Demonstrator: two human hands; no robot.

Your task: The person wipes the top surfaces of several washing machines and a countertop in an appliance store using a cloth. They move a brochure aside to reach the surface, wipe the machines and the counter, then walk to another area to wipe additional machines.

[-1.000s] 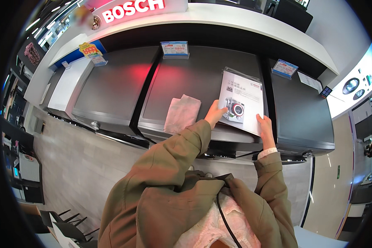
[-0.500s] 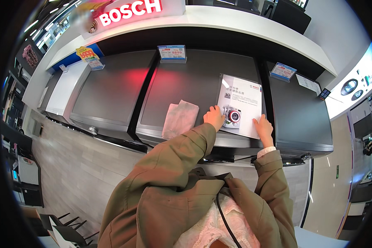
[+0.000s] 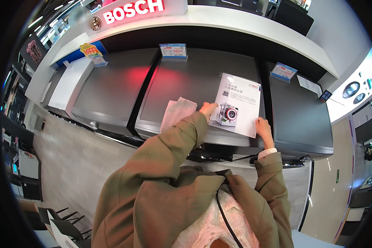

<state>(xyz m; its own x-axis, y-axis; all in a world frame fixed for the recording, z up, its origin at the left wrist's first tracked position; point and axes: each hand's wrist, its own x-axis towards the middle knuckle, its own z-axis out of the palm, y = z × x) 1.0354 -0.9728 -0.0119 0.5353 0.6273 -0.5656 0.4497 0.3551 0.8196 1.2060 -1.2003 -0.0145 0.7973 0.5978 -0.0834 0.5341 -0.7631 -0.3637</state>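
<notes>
A flat white display sheet (image 3: 246, 99) in a clear cover, printed with a washing machine picture, lies slightly tilted on a dark grey appliance top (image 3: 206, 70). My left hand (image 3: 208, 110) is at its left edge, with bent fingers closed on the rim. At the lower right edge my right hand (image 3: 264, 129) pinches the sheet between thumb and fingers. A folded pale pink cloth (image 3: 179, 111) lies on the same top just left of my left hand, partly covered by my left sleeve.
Price cards in clear stands (image 3: 173, 51) stand along the back. Dark appliances (image 3: 111, 82) flank the middle one, separated by narrow gaps. A white curved ledge (image 3: 219, 18) runs behind, carrying a lit sign (image 3: 132, 12). Chairs (image 3: 66, 223) are at the lower left.
The sheet has shifted a little left, its lower end swinging leftward. My left hand has moved left with its edge; my right hand stays by the lower right edge.
</notes>
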